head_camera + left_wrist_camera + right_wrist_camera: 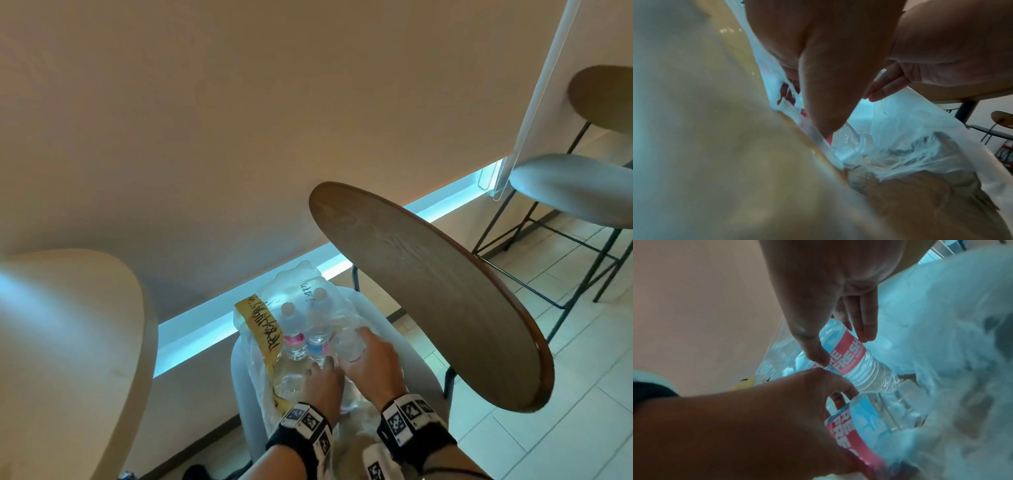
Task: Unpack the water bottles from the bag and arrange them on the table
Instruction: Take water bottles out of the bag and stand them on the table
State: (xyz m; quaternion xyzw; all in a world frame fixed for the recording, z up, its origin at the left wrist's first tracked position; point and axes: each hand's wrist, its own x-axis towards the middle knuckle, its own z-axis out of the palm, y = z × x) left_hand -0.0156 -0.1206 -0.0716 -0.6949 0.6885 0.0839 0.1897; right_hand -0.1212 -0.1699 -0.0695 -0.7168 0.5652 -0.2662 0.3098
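Note:
A clear plastic bag (260,356) with a yellow printed strip lies open on a grey chair seat (394,322). Several water bottles with pink and blue labels stand in it, two upright ones (294,334) at the back. My right hand (363,342) wraps round a bottle (846,353) inside the bag, thumb on one side and fingers on the other. My left hand (322,368) is right beside it, its fingers curled round a nearer bottle (859,426). The beige table (68,342) is at the left with nothing visible on it.
The chair's brown wooden backrest (428,291) hangs over the bag on the right. A second chair (575,188) with black metal legs stands on the tiled floor at the far right. A wall runs behind the chair.

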